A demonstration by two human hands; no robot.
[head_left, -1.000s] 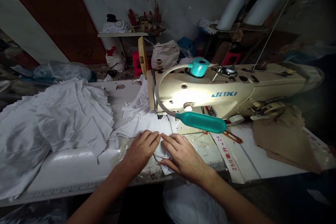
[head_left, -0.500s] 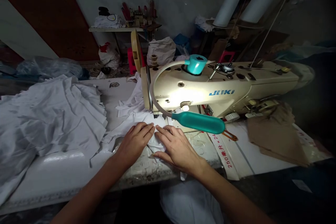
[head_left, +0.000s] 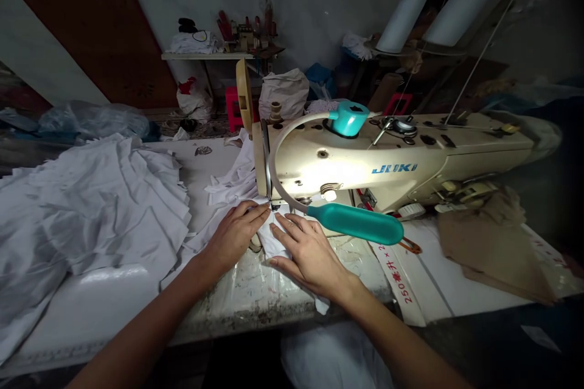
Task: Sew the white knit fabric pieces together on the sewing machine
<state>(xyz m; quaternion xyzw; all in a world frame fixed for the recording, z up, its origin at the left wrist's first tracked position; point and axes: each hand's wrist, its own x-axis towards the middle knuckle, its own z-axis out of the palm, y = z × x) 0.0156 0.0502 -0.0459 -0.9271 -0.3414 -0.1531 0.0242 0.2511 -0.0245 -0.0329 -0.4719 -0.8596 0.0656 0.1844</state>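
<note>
Currently, both hands are at the needle end of the sewing machine (head_left: 401, 149), with a white cloth piece (head_left: 274, 245) under the fingers. Cloth position: in front of the machine's needle end, its far edge running up to the foot.

Left hand (head_left: 235, 232): palm down, fingers straight and close together, tips just beside the machine's foot. Its thumb is hidden, so I cannot tell whether it pinches or merely presses. Likely placed so near to steady the cloth where control matters most.

Right hand (head_left: 311, 248): wide, fingers a little spread, thumb set apart, resting on the cloth nearer the front of the machine. Probable reason for the spread: to keep the fabric flat and square to the foot.

Teal lamp (head_left: 360, 223): hangs on a bent neck before the machine's arm, above the right hand. A bright patch lies on the machine's casing; the low position presumably brings light close to the fingers.

White cloth pile (head_left: 123, 194): left of the machine, layered, apparently kept within easy reach of the left hand. Thread cones (head_left: 404, 19) stand behind the machine, upright but leaning in this view, presumably so that thread draws off freely.
</note>
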